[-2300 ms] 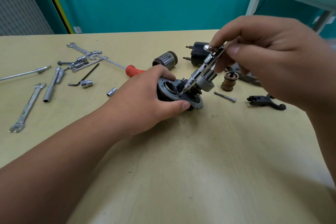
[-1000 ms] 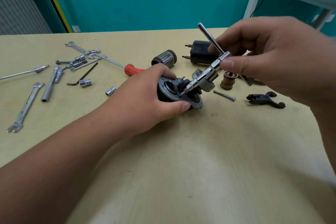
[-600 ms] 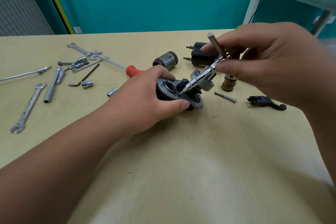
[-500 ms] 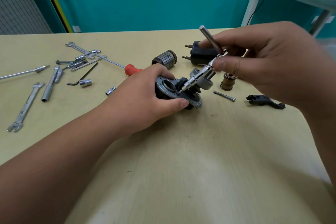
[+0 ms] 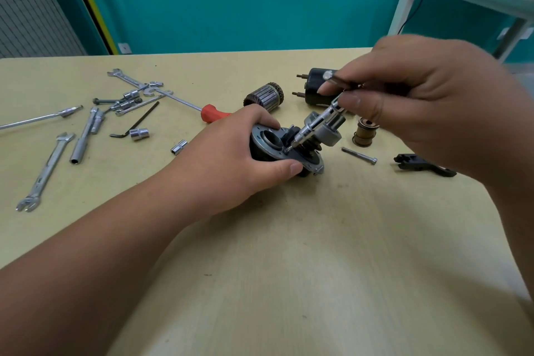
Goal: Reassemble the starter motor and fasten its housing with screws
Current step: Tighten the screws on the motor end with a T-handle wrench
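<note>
- The right hand [image 5: 427, 107] pinches the T-handle driver [image 5: 315, 124] between thumb and fingers. Its crossbar has swung lower than a moment ago, so the screw is probably being turned in.
- The left hand [image 5: 231, 159] still grips the starter housing [image 5: 265, 139] on the surface [image 5: 289, 269].
- A loose bolt [image 5: 359, 155] waits nearby.

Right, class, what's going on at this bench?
A person's left hand grips the round grey-and-black starter motor housing on the pale wooden table. The right hand pinches a slim chrome driver, its tip set against the housing's flange. A copper-barred armature, a loose steel bolt and chrome spanners lie around it.
</note>
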The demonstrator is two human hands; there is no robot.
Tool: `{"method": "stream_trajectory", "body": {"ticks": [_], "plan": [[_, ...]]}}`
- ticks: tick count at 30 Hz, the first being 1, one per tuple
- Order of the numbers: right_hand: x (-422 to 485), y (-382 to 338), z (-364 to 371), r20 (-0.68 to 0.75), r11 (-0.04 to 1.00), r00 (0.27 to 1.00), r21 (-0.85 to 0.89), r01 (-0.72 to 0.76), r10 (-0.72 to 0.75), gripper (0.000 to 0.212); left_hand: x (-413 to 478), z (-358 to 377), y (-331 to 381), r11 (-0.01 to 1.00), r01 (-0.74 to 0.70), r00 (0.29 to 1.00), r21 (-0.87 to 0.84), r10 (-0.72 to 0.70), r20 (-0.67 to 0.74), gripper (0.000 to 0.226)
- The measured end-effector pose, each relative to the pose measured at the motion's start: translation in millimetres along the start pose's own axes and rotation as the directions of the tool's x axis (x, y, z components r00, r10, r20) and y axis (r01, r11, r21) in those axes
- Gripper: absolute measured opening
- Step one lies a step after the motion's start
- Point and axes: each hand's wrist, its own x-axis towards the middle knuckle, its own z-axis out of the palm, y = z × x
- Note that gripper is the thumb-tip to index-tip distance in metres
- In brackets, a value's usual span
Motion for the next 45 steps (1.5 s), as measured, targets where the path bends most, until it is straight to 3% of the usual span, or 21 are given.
{"method": "stream_trajectory", "body": {"ticks": [5, 10, 22, 27, 30, 35, 41, 45], "plan": [[-1, -5, -1, -0.009, 0.999, 0.999, -0.008, -0.039, 0.039, 0.026, 0, 1, -1, 1.000, 0.001, 1.000, -0.008, -0.001, -0.003, 0.065], [-2, -8, -4, 0.017, 0.991, 0.995, 0.097, -0.096, 0.094, 0.039, 1, 0, 0, 1.000, 0.004, 1.000, -0.006, -0.004, -0.003, 0.067], [1, -5, -4, 0.046, 0.941, 0.990, 0.310, -0.139, 0.131, 0.035, 0, 2, 0, 1.000, -0.007, 1.000, 0.009, 0.007, -0.010, 0.066], [3, -3, -6, 0.061, 0.962, 0.988, 0.228, -0.151, 0.140, 0.038, 0, 2, -1, 1.000, -0.010, 1.000, 0.010, 0.011, -0.014, 0.064], [2, 0, -4, 0.059, 0.969, 0.990, 0.204, -0.140, 0.131, 0.016, 0, 3, -1, 1.000, -0.008, 1.000, 0.004, 0.008, -0.016, 0.064], [2, 1, 2, 0.075, 0.937, 0.992, 0.327, -0.124, 0.105, 0.039, 0, 2, 1, 1.000, -0.015, 1.000, 0.015, 0.015, -0.014, 0.066], [0, 4, 0, 0.034, 0.961, 0.991, 0.245, -0.131, 0.127, 0.023, 0, 1, 2, 1.000, -0.014, 1.000, 0.014, 0.014, -0.004, 0.067], [4, 7, -4, 0.041, 0.987, 0.995, 0.133, -0.092, 0.088, 0.040, 0, 2, 1, 1.000, -0.025, 1.000, 0.019, 0.025, -0.009, 0.067]]}}
